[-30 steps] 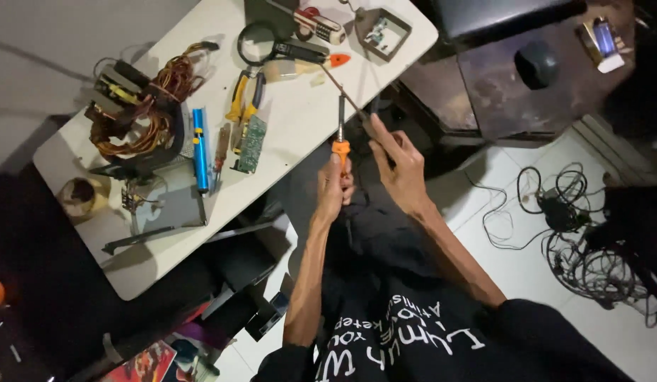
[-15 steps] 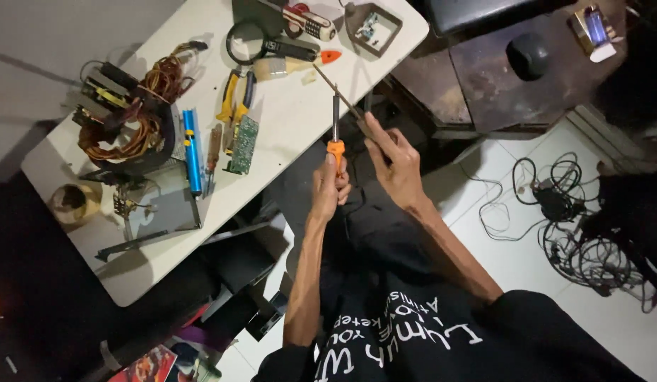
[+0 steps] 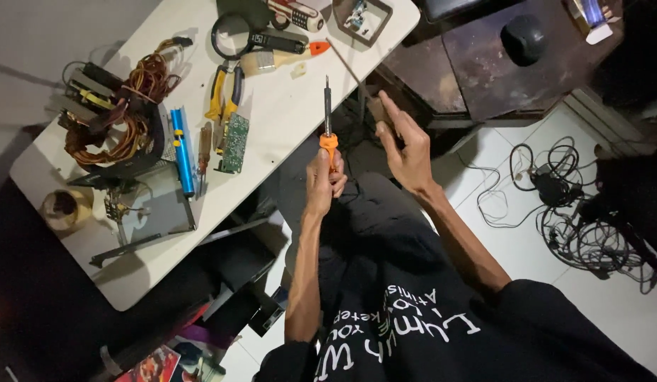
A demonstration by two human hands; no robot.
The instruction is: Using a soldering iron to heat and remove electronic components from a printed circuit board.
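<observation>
Table: white top [image 3: 286, 134] running from lower left to upper right, strewn with tools and parts; its near edge passes just beside the hands.
Floor: white tiles [image 3: 526, 240] at right, with a tangle of black cables [image 3: 583, 219] lying on them.
Dark cabinet: worn brown surface [image 3: 484, 64] beyond the table's far end, a black rounded thing [image 3: 523, 39] resting on it.
Wire bundle: copper-coloured coils and cords [image 3: 109, 120] heaped at the table's left end.
Metal plate: grey sheet [image 3: 155, 205] on the table below the wire bundle.
Magnifier: round lens with black handle [image 3: 233, 35] near the table's far edge.
Left hand: left hand [image 3: 325, 180] closed in a fist around the orange handle, in front of the dark trousers and just off the table edge.
Right hand: right hand [image 3: 406, 145] open, fingers spread and pointing up, gripping nothing; near the left hand but not touching it or the tool.
Screwdriver: screwdriver [image 3: 327, 120] held upright in the left fist, orange handle below, thin metal shaft rising over the table's edge.
Pliers: yellow-handled pair [image 3: 226, 92] flat on the table.
Blue tool: slim blue cylinder [image 3: 181, 148] lying beside a brown-handled tool [image 3: 204, 145].
Circuit board: small green board [image 3: 235, 141] just right of those tools.
</observation>
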